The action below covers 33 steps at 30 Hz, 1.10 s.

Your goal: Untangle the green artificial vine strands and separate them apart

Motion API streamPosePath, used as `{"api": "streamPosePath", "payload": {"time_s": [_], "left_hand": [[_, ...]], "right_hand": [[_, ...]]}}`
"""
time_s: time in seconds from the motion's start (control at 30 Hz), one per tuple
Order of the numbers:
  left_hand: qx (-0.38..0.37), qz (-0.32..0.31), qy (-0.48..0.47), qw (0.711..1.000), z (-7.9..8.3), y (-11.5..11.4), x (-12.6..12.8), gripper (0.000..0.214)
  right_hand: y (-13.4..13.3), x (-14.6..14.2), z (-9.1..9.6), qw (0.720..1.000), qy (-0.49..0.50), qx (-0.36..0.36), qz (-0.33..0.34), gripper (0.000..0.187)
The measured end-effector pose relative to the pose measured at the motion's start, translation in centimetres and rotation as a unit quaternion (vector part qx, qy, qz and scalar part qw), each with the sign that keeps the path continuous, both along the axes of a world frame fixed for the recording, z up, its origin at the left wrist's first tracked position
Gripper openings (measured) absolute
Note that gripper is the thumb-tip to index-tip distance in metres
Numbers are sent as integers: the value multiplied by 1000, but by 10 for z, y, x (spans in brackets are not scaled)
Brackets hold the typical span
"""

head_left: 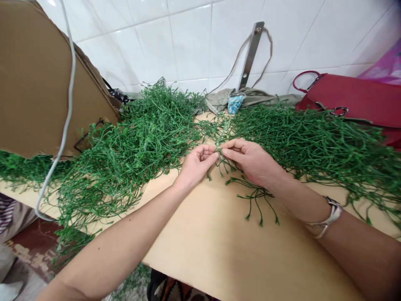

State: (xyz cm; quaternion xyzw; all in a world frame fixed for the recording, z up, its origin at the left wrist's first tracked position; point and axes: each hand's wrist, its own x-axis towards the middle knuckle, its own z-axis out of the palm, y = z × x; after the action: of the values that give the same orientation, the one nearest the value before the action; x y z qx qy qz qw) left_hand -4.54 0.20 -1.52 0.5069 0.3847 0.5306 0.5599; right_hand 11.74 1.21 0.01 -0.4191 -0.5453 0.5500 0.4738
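My left hand [198,165] and my right hand [253,161] meet over the middle of the table, thumbs and fingertips pinched on one green artificial plant sprig [223,133]. Its paler stems run away from me toward the wall, while several thin tips hang below my fingers. Right where I grip it, the fingertips hide part of the sprig. Just below my right hand, a loose green sprig [258,195] lies on the table with its tips fanned out. Heaps of similar sprigs flank my hands: a tall left pile [147,129] and a wide right pile [307,138].
Cardboard [37,79] leans at the left, with a white cable [69,92] hanging before it. By the tiled wall stand a blue-and-white cup [235,103] and a metal bar [251,54]. A red bag [354,98] sits far right. The wooden tabletop [200,246] ends near me.
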Motion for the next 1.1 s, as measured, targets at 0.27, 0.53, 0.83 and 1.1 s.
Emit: {"api": "streamPosePath", "payload": {"time_s": [0.27, 0.53, 0.83, 1.1], "left_hand": [[2, 29, 38, 999, 4, -3, 1, 24], [-4, 31, 87, 996, 5, -3, -2, 15], [-4, -24, 55, 998, 8, -3, -5, 35], [-14, -67, 39, 997, 14, -4, -8, 45]], "right_hand": [[-2, 0, 3, 999, -41, 26, 13, 29], [-1, 3, 2, 995, -77, 58, 18, 25], [0, 7, 7, 974, -168, 151, 17, 22], [-6, 4, 10, 930, -233, 282, -44, 9]]}}
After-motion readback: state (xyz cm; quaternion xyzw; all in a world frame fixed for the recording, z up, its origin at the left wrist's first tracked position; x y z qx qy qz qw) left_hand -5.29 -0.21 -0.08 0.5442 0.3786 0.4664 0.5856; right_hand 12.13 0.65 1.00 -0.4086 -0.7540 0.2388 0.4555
